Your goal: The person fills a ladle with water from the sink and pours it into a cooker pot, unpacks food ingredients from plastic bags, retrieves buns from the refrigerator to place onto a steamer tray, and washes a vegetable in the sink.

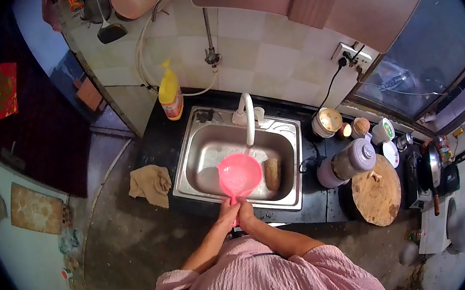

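Both of my hands hold the handle of a pink ladle (240, 175) over the near side of a steel sink (198, 190). My left hand (228, 211) is wrapped round the handle from the left, and my right hand (245, 210) closes on it from the right. Some clear liquid seems to lie in the ladle's bowl. Behind the bowl, the white faucet (250, 121) curves down into the sink. A brown oblong object (272, 174) rests in the basin, right of the ladle.
A yellow bottle (171, 97) stands behind the sink's left corner. A brown cloth (150, 186) hangs over the counter's left edge. To the right are a lidded purple appliance (353, 159), stacked bowls (327, 121), a round wooden board (378, 195) and a pan (431, 165) on a stove.
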